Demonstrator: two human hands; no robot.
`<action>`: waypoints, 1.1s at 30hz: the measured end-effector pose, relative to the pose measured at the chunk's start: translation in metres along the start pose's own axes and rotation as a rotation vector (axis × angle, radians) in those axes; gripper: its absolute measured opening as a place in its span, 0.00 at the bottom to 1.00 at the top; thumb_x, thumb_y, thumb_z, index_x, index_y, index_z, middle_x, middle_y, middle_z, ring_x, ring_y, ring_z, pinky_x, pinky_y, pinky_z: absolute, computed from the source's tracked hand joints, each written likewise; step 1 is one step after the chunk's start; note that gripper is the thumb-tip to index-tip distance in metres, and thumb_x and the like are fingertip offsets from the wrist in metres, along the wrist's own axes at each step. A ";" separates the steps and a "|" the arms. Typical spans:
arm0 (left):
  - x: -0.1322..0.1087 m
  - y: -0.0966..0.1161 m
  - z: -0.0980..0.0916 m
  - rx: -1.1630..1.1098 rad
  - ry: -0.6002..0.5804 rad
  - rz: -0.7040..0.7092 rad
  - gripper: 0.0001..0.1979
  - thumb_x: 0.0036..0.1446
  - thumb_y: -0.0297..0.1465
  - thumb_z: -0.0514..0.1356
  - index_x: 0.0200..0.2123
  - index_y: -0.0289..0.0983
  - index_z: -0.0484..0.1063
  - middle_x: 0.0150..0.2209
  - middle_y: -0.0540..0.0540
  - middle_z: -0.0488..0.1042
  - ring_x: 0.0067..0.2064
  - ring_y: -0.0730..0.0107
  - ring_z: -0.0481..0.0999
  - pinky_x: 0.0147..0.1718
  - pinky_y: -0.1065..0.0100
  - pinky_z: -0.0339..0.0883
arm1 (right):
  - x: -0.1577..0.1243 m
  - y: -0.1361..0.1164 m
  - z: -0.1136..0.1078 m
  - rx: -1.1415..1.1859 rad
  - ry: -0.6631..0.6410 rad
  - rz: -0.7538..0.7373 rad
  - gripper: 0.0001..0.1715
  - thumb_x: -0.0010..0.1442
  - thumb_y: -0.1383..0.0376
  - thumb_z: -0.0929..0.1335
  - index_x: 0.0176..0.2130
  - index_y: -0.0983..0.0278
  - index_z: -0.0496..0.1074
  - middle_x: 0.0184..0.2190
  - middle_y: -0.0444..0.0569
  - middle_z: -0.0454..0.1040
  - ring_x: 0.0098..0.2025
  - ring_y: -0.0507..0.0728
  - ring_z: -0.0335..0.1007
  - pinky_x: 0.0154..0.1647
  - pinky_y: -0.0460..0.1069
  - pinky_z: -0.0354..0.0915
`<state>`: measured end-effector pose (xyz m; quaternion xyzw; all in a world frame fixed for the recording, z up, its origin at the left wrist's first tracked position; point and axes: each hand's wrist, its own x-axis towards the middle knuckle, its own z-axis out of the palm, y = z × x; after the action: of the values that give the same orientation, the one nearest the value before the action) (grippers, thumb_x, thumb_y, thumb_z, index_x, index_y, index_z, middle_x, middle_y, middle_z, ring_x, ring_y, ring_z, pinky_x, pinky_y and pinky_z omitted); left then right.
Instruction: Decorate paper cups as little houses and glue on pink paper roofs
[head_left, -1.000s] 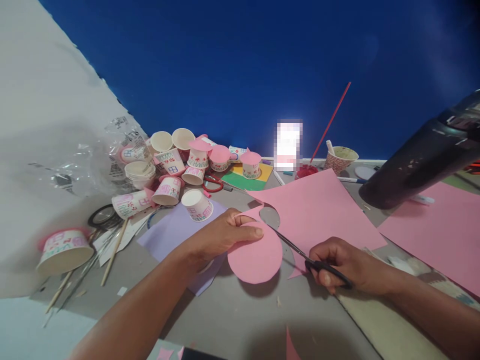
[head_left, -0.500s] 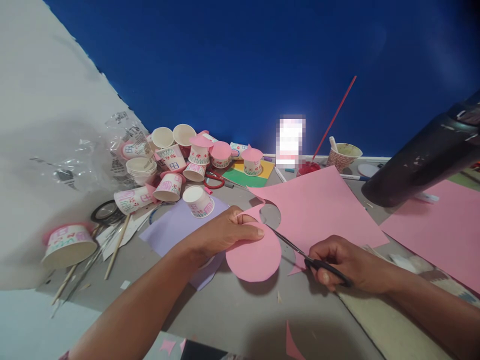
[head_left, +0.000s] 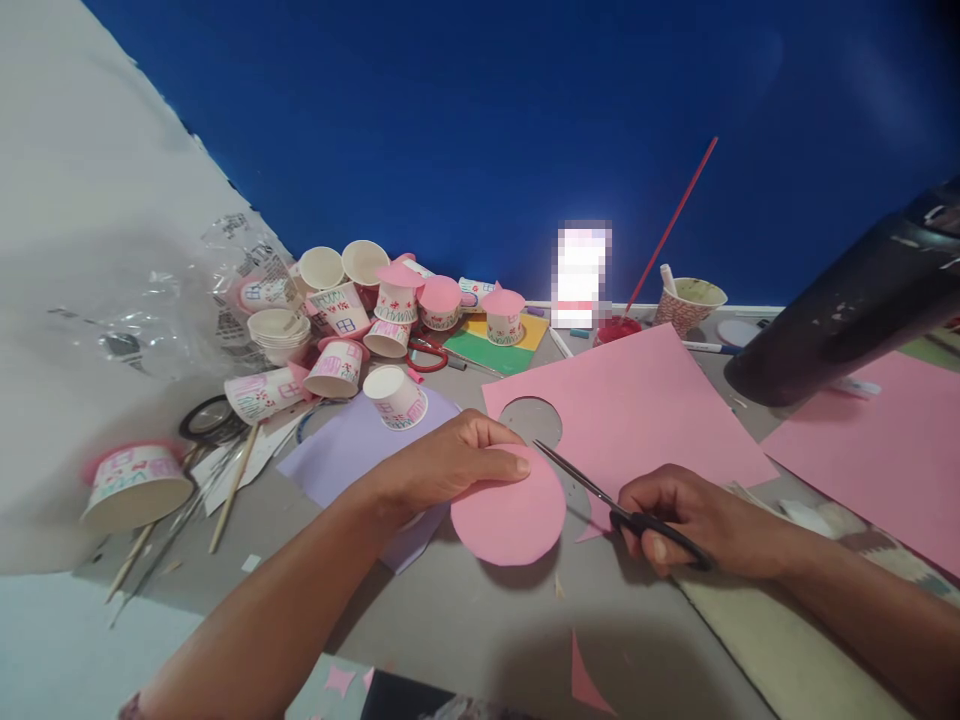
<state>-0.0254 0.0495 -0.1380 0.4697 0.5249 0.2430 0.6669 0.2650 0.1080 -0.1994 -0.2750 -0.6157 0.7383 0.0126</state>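
My left hand point(head_left: 450, 462) pinches a round pink paper disc point(head_left: 510, 512) between thumb and fingers, just above the grey table. My right hand point(head_left: 686, 520) grips black scissors point(head_left: 600, 495), whose slightly parted blades point up-left toward the disc's right edge. The disc lies free of the large pink sheet point(head_left: 637, 410), which lies flat behind it and shows a round cut-out hole point(head_left: 531, 420) at its near-left corner.
A heap of decorated paper cups point(head_left: 360, 320) lies at the back left, with a tape roll point(head_left: 206, 418) and wooden sticks point(head_left: 232, 485). A lilac sheet point(head_left: 345, 455) sits under my left wrist. A dark bottle point(head_left: 847, 310) and another pink sheet point(head_left: 885, 450) are at right.
The disc has come free of the large pink sheet, and the narrow strip that curled over it has dropped away. The scissors have drawn back slightly to the right.
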 end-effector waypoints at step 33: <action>0.002 0.001 0.002 -0.016 -0.037 -0.030 0.13 0.54 0.37 0.66 0.26 0.32 0.79 0.23 0.49 0.71 0.23 0.77 0.67 0.22 0.74 0.54 | 0.001 -0.005 0.003 -0.043 0.004 0.043 0.31 0.52 0.42 0.77 0.26 0.66 0.69 0.20 0.42 0.68 0.24 0.48 0.57 0.26 0.44 0.53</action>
<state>-0.0228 0.0508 -0.1379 0.4609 0.5177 0.2285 0.6837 0.2615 0.1066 -0.1954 -0.2899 -0.6255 0.7243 -0.0080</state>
